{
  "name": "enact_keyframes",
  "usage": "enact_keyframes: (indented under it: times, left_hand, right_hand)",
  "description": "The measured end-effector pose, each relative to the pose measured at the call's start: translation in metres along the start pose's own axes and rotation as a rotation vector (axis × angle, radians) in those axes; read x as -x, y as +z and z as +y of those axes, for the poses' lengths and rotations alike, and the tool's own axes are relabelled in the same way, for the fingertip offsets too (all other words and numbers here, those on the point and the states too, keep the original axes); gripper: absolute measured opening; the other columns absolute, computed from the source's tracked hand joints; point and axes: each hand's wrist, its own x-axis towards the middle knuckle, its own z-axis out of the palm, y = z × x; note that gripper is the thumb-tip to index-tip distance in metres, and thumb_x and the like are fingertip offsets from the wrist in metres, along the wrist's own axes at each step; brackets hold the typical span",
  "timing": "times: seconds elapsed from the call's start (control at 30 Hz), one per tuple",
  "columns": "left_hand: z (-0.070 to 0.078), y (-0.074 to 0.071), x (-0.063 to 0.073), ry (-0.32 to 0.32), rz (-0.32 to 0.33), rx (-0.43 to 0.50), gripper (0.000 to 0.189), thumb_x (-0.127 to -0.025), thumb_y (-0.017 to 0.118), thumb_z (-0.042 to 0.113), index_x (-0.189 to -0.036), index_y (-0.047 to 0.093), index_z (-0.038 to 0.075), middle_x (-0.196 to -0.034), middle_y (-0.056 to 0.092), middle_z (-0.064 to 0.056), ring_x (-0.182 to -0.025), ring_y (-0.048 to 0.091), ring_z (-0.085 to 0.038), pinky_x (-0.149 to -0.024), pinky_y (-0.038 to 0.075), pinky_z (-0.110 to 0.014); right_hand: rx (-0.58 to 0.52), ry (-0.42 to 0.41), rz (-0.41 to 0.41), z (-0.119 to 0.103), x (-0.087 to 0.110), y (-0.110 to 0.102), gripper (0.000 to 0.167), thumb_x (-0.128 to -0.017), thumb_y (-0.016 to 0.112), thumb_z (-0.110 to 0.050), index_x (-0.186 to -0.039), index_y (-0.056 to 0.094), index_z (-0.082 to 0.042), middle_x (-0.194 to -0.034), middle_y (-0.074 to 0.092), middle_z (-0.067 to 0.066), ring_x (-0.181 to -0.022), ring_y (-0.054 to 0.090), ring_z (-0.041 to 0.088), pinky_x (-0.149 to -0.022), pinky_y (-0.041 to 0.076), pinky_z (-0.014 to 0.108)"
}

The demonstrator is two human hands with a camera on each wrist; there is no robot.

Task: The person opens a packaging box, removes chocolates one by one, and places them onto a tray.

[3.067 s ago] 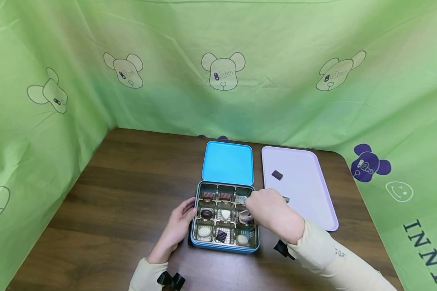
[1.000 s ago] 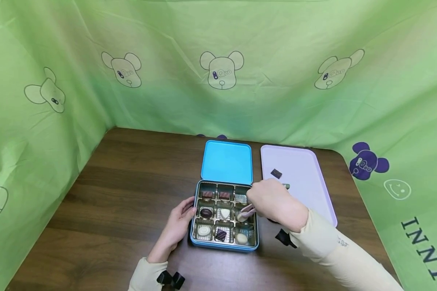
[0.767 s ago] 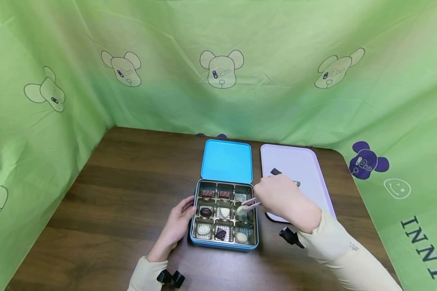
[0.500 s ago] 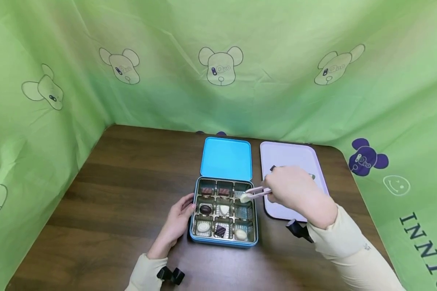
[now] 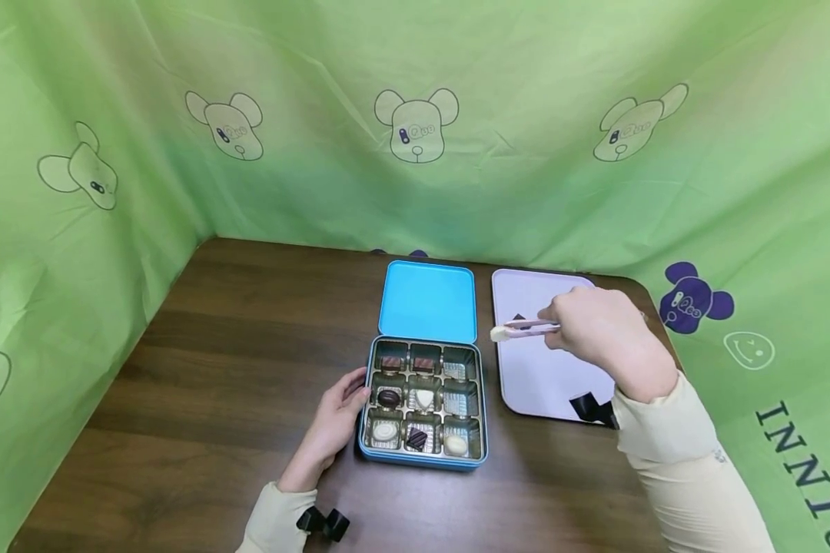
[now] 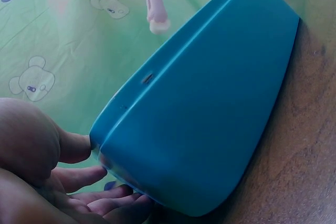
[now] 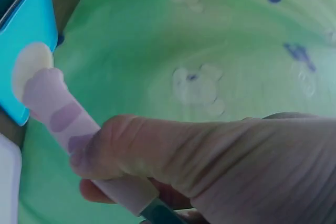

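My right hand (image 5: 598, 326) holds small lilac tongs (image 5: 532, 329) between thumb and fingers. A cream-white chocolate (image 5: 499, 334) sits pinched in their tips, over the left edge of the lilac tray (image 5: 546, 399); the right wrist view shows it up close. The blue tin (image 5: 423, 461) stands with its lid (image 5: 429, 302) folded back. Chocolates lie in most of its compartments, white and dark; the right column's back and middle compartments are bare. On the tin's left side rest the thumb and fingers of my left hand (image 5: 339, 411), also near its corner in the left wrist view.
A dark chocolate piece (image 5: 519, 319) lies on the tray, partly hidden behind the tongs. Brown wooden table (image 5: 249, 346) surrounds the tin, with a green printed curtain (image 5: 318, 192) hanging behind and at both sides.
The tongs have lifted the white chocolate out of the tin's right middle compartment. My right hand has carried it right and back to the tray. The left hand keeps its place.
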Motion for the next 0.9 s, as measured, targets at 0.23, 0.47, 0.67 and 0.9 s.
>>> enact_keyframes:
  times: [0.23,0.47,0.67,0.9]
  left_hand:
    - [0.000,0.000,0.001,0.001,-0.006,0.003,0.045,-0.106,0.048,0.003,-0.148,0.039,-0.011,-0.147,0.044,-0.035,-0.139,0.043,-0.043,-0.115,0.036,-0.048]
    - [0.002,0.000,0.002,0.006,-0.006,0.011,0.046,-0.105,0.048,0.002,-0.148,0.038,-0.012,-0.148,0.043,-0.036,-0.139,0.043,-0.044,-0.115,0.036,-0.049]
    - [0.001,-0.001,0.002,0.008,-0.008,0.006,0.045,-0.105,0.048,0.002,-0.148,0.038,-0.012,-0.147,0.043,-0.035,-0.139,0.043,-0.044,-0.115,0.036,-0.049]
    - [0.001,-0.001,0.001,0.007,-0.007,0.008,0.046,-0.105,0.048,0.002,-0.148,0.038,-0.012,-0.147,0.043,-0.035,-0.139,0.042,-0.044,-0.115,0.035,-0.049]
  right_hand:
    - [-0.016,0.083,-0.002,0.036,-0.006,0.022,0.010,-0.075,0.084,-0.021,-0.083,0.079,-0.023,-0.064,0.061,-0.005,-0.056,0.052,0.017,-0.046,0.044,0.043]
    - [-0.058,0.140,-0.022,0.058,-0.008,0.046,0.014,-0.076,0.084,-0.022,-0.088,0.081,-0.017,-0.068,0.065,0.002,-0.058,0.056,0.021,-0.046,0.045,0.046]
    - [-0.063,0.178,0.042,0.062,-0.008,0.074,0.010,-0.076,0.082,-0.019,-0.084,0.079,-0.014,-0.067,0.065,0.008,-0.057,0.059,0.028,-0.044,0.044,0.050]
    - [-0.018,0.164,0.194,0.055,-0.003,0.103,0.008,-0.073,0.079,-0.011,-0.073,0.071,-0.013,-0.056,0.055,0.007,-0.047,0.053,0.030,-0.039,0.041,0.053]
